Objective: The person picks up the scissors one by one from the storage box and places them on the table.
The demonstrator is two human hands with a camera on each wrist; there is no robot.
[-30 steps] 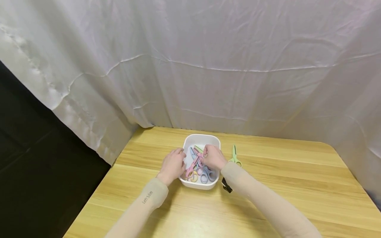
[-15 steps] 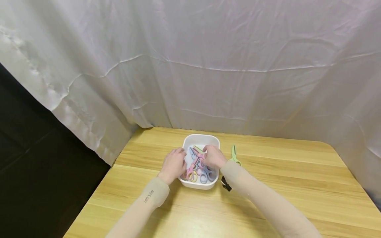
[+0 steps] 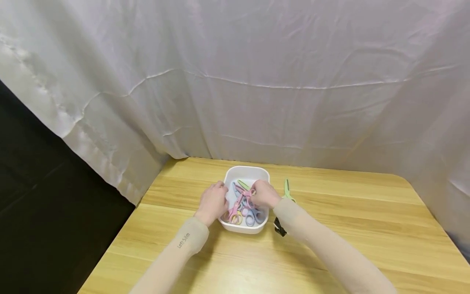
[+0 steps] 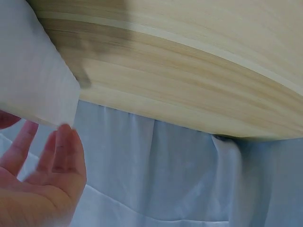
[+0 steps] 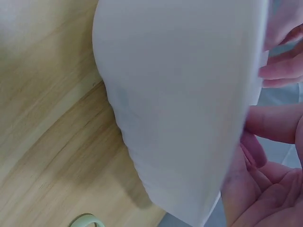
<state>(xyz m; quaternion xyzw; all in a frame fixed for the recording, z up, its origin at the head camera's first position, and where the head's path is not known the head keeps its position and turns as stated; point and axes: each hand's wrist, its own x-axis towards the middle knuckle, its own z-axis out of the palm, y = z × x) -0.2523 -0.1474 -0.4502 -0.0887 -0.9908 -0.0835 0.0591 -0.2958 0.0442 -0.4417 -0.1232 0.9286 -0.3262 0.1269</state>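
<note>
A white plastic bin (image 3: 243, 228) stands on the table with several pastel scissors in it, pink, blue, yellow and green. My right hand (image 3: 263, 194) reaches over its right wall and pinches a pair of pink scissors (image 3: 248, 192) near the handle loops. In the right wrist view the bin wall hides most of what those fingers hold. My left hand (image 3: 213, 202) rests at the bin's left rim, fingers relaxed, their tips right at the edge in the left wrist view. Another pair of pink scissors (image 3: 233, 213) lies near it, over a yellow handle (image 3: 239, 218).
Green scissors (image 3: 287, 188) lie on the wooden table (image 3: 352, 212) just right of the bin. A black buckle-like piece (image 3: 280, 227) shows under my right wrist. Grey curtains (image 3: 257, 114) hang behind the table, with black cloth (image 3: 44, 196) at the left.
The pink scissors at my right hand have turned slightly, and their handle loops show more now. Both hands stay nearly in place at the bin.
</note>
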